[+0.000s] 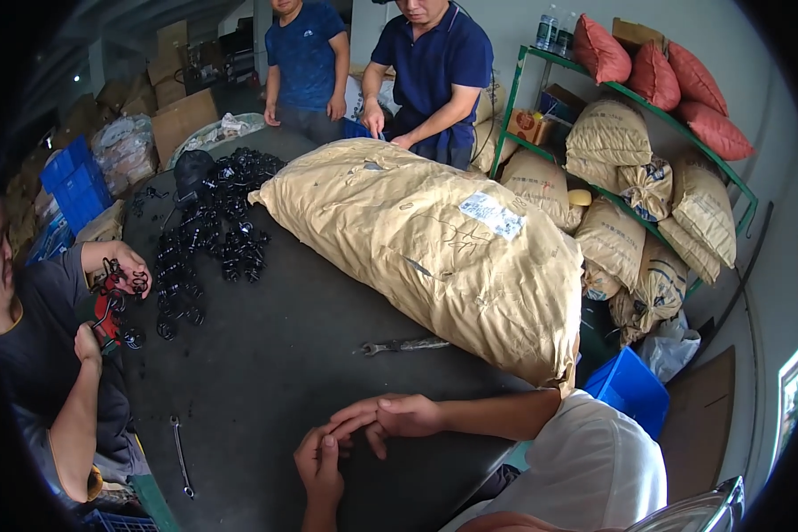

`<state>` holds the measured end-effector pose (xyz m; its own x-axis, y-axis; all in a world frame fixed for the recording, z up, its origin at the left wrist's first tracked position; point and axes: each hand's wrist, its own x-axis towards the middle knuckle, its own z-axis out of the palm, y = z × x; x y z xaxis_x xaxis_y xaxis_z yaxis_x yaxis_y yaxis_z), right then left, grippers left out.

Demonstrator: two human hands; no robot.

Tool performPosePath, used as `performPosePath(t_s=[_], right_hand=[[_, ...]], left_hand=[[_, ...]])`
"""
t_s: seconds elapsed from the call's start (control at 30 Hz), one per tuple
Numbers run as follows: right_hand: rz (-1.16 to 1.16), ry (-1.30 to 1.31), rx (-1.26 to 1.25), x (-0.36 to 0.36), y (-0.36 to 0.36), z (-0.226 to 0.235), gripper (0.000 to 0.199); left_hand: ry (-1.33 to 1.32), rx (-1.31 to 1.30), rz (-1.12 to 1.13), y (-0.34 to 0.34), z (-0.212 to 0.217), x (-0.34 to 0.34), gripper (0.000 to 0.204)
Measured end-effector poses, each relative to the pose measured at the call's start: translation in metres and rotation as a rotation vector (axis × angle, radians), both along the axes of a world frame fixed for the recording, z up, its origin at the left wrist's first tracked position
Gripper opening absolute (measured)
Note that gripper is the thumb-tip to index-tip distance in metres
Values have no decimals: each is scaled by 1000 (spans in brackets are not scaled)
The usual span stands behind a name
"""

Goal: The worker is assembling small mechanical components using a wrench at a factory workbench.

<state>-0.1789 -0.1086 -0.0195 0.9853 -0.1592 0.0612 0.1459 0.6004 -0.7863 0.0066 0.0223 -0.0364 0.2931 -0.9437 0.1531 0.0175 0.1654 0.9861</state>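
Note:
My left hand [317, 465] rises from the lower edge, thumb up, its fingers meeting those of my right hand [408, 415]. That right hand reaches in from the right, fingers mostly extended. Nothing shows in either hand; where the fingers overlap is partly hidden. Both are over a dark tabletop [284, 372]. Beyond them lies a worn adjustable-looking wrench [403, 346], close to a large crumpled tan paper sack [417, 230] with a white label. A slim silver combination wrench [182, 457] rests to the left of my hands.
Black coiled-looking parts [208, 222] are heaped at the far left. At the left edge, a co-worker's hands [106, 301] hold similar parts and something red. Two people stand behind the sack. Right: a green rack [510, 115] with sacks, and a blue bin [629, 390].

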Motion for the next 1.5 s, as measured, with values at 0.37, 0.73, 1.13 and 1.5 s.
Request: performPosePath(t_s=[0.37,0.73,1.13,1.5], right_hand=[[-336,-325,190,4,-47,133,93],[-695,-57,48,189,-247,181,75],[-393,174,-324,112,-78,104,42],[-373,35,-457,67,21,-29,50]], left_hand=[[90,-2,-1,-10,7,2,35],[160,-124,34,-13,-1,-4,29],[207,-140,86,-16,-1,1,26],[76,-169,12,-16,-11,7,29]])
